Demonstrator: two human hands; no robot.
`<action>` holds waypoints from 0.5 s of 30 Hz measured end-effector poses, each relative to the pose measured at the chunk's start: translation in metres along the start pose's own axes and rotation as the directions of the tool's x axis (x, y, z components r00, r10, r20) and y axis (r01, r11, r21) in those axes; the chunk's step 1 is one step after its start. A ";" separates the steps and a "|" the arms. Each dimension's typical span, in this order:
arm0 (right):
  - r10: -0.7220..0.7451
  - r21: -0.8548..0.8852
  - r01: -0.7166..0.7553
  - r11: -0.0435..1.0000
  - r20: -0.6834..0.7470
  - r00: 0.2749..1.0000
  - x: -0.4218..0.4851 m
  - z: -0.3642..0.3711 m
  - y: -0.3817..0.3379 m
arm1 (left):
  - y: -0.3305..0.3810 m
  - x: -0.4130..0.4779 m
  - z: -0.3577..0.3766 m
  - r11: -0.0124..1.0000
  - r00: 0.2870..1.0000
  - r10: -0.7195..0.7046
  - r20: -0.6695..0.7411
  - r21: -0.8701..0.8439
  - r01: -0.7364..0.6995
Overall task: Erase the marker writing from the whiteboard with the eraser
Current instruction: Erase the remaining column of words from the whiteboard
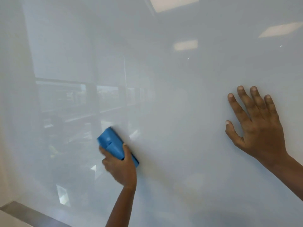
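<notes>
a person's left hand (120, 167) grips a blue eraser (114, 145) against a glossy whiteboard (164, 95), low and left of centre in the scene. the thumb runs along the eraser's right edge and the fingers wrap its left side, so the block sits tilted, its upper end pointing up and to the left. the bare forearm rises from the bottom edge of the view. well apart to the right, the right hand (255, 125) lies flat on the board with fingers spread and thumb held out to the left, holding nothing. no marker writing can be made out on the board's surface, which carries pale reflections of ceiling lights (186, 44) and window frames (78, 99). a grey metal ledge (24, 212) runs along the board's lower left corner.
</notes>
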State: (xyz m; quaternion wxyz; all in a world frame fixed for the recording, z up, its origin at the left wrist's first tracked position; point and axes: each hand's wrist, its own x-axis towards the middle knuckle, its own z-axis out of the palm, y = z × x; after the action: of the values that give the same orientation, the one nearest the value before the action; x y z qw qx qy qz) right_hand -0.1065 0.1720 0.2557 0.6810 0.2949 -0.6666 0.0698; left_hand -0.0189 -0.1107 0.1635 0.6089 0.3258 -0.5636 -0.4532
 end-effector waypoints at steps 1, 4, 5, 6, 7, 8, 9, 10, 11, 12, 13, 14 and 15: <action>0.003 0.003 -0.003 1.000 0.001 1.000 0.000 0.000 0.000 | -0.013 0.004 -0.005 0.995 0.995 -0.096 -0.017 0.002 0.096; 0.007 0.010 -0.007 1.000 0.004 1.000 0.000 -0.001 -0.001 | -0.047 0.018 -0.018 0.910 0.909 -0.416 -0.015 -0.003 0.416; 0.006 0.010 -0.006 1.000 0.005 1.000 0.000 -0.001 -0.001 | -0.053 0.024 -0.021 0.843 0.844 -0.536 -0.018 -0.047 0.535; 0.006 0.011 -0.006 1.000 0.007 1.000 0.000 -0.001 -0.001 | -0.056 0.031 -0.024 0.757 0.762 -0.647 -0.017 -0.133 0.640; 0.007 0.011 -0.007 1.000 0.009 1.000 0.000 -0.001 -0.001 | -0.056 0.038 -0.026 0.664 0.682 -0.731 -0.002 -0.236 0.710; 0.009 0.010 -0.009 1.000 0.012 1.000 0.000 -0.001 -0.001 | -0.054 0.046 -0.026 0.588 0.628 -0.778 0.024 -0.326 0.740; 0.011 0.008 -0.011 1.000 0.015 1.000 0.000 -0.001 -0.001 | -0.048 0.053 -0.024 0.545 0.609 -0.792 0.050 -0.392 0.741; 0.011 0.007 -0.011 1.000 0.017 1.000 0.000 -0.001 -0.001 | -0.039 0.058 -0.021 0.538 0.618 -0.784 0.059 -0.434 0.723; 0.010 0.007 -0.010 1.000 0.018 1.000 0.000 -0.002 -0.001 | -0.026 0.060 -0.016 0.572 0.653 -0.755 0.052 -0.432 0.697; 0.009 0.008 -0.009 1.000 0.019 1.000 0.000 -0.002 -0.001 | -0.012 0.060 -0.010 0.645 0.710 -0.704 0.032 -0.389 0.657; 0.008 0.010 -0.008 1.000 0.021 1.000 0.000 -0.002 0.000 | 0.005 0.056 -0.005 0.739 0.780 -0.625 0.012 -0.314 0.597; 0.007 0.011 -0.008 1.000 0.022 1.000 0.000 -0.002 0.000 | 0.021 0.051 0.001 0.833 0.854 -0.519 -0.005 -0.229 0.505; 0.008 0.012 -0.008 1.000 0.022 1.000 0.000 -0.002 0.000 | 0.038 0.042 0.007 0.910 0.921 -0.389 -0.015 -0.164 0.382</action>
State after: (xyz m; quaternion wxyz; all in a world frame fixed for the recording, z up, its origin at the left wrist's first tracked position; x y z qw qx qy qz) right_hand -0.1050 0.1727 0.2556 0.6717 0.2972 -0.6746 0.0733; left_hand -0.0204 -0.1346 0.2157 0.5444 0.3919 -0.4360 -0.5999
